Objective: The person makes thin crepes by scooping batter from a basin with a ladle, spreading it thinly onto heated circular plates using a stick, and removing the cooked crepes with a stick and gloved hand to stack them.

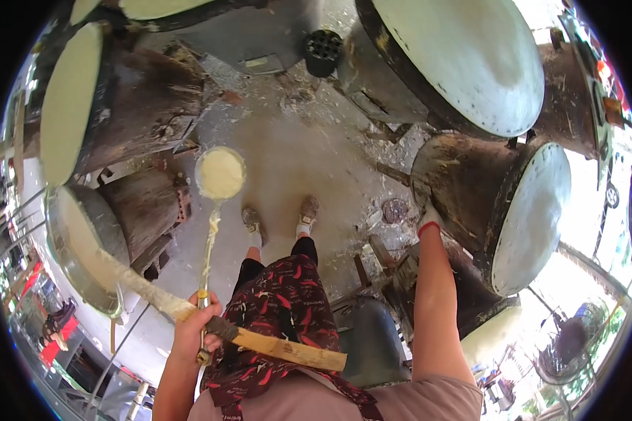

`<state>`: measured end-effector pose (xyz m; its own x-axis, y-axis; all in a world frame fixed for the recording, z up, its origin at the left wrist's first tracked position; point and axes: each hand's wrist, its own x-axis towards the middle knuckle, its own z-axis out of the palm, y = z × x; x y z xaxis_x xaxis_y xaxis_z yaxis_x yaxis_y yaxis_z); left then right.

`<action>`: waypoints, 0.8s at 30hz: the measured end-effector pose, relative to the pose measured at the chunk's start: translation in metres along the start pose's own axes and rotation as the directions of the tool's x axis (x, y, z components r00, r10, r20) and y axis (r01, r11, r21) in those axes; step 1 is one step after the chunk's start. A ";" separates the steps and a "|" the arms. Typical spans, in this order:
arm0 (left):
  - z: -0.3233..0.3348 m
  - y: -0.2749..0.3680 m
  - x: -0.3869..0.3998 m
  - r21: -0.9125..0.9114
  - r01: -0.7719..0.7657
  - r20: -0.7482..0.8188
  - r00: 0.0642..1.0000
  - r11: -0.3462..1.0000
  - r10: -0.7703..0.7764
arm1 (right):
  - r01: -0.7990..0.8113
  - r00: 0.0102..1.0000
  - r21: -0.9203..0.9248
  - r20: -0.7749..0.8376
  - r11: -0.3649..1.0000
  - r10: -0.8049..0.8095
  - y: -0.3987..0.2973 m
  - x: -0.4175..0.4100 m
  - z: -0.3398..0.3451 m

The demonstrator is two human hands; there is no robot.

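Observation:
My left hand [199,327] grips two things at once. One is a long-handled metal ladle [222,172], its round bowl filled with pale yellow batter and its handle smeared with it. The other is a wooden paddle [289,349], crossing the ladle handle, with its batter-coated end towards the pot at left. My right hand [430,217], in a white glove with a red cuff, reaches down to the front of a drum stove [461,179]. Its fingers are by a small metal flap [420,190] low on the drum; whether they grip it is hard to see.
Round griddles [532,221] top the drum stoves at right, including a large griddle [463,58]. More drum stoves [142,105] stand at left, near a metal pot [79,247] of batter. A black perforated briquette [323,51] sits on the littered floor [295,142]. A fan [571,342] is at lower right.

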<state>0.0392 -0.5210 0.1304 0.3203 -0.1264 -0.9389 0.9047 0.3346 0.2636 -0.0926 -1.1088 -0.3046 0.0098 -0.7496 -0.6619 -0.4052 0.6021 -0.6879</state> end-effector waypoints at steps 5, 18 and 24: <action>-0.014 0.005 -0.033 -0.023 -0.090 -0.002 0.996 0.996 0.090 | 0.187 0.812 -0.497 0.564 0.847 0.151 -0.027 -0.304 0.089; -0.168 0.006 -0.092 -0.100 -0.541 -0.123 0.840 0.835 0.529 | 0.834 -0.284 0.011 0.865 0.551 0.413 -0.035 -0.785 0.143; -0.325 0.007 -0.120 -0.558 -0.517 -0.290 0.854 0.649 0.431 | 0.894 -0.138 -0.077 0.889 0.441 0.436 0.015 -0.868 0.242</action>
<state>-0.0839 -0.1995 0.1731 0.5825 0.3068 -0.7527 0.2650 0.8037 0.5327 0.1139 -0.3829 0.1872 0.6351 0.6104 -0.4733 -0.2406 -0.4259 -0.8722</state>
